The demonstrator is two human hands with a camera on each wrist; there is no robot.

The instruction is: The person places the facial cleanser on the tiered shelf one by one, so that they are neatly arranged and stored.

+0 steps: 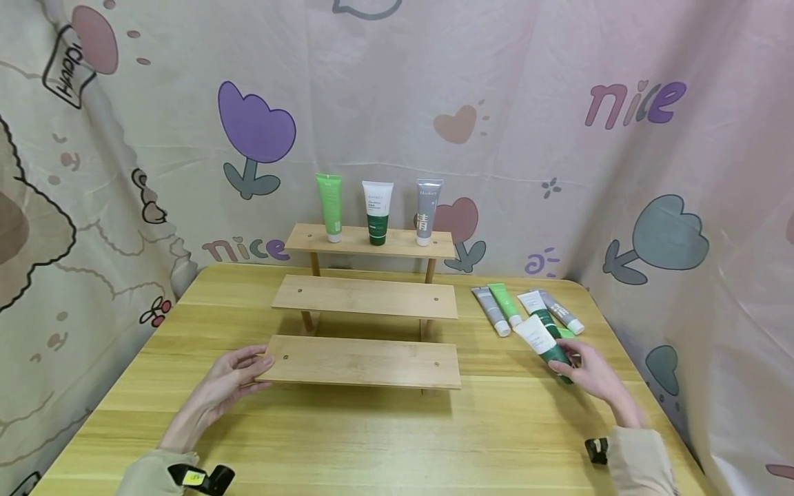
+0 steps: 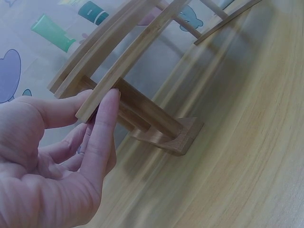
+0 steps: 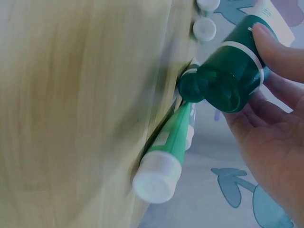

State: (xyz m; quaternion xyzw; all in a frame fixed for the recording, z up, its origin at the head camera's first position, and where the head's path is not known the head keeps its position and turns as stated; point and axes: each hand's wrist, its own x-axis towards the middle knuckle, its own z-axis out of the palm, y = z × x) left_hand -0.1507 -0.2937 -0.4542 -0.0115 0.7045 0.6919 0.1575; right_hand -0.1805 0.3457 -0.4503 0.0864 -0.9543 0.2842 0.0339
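Note:
My left hand (image 1: 229,380) pinches the left end of the lowest board of a three-tier wooden display stand (image 1: 366,361); in the left wrist view, thumb and fingers lie on either face of the board (image 2: 124,64). At the right, my right hand (image 1: 594,375) grips a white-and-green squeeze tube (image 1: 541,337) by its green cap end. The right wrist view shows this tube (image 3: 232,71) held above the others, cap towards the camera. Beneath it lies a light green tube (image 3: 172,137) with a white cap, mostly covered in the head view.
On the top tier stand a green tube (image 1: 331,207), a white-and-green tube (image 1: 377,210) and a grey tube (image 1: 428,210), caps down. Several tubes lie right of the stand, among them a grey one (image 1: 490,310) and a green one (image 1: 505,303). A patterned curtain (image 1: 515,62) hangs behind.

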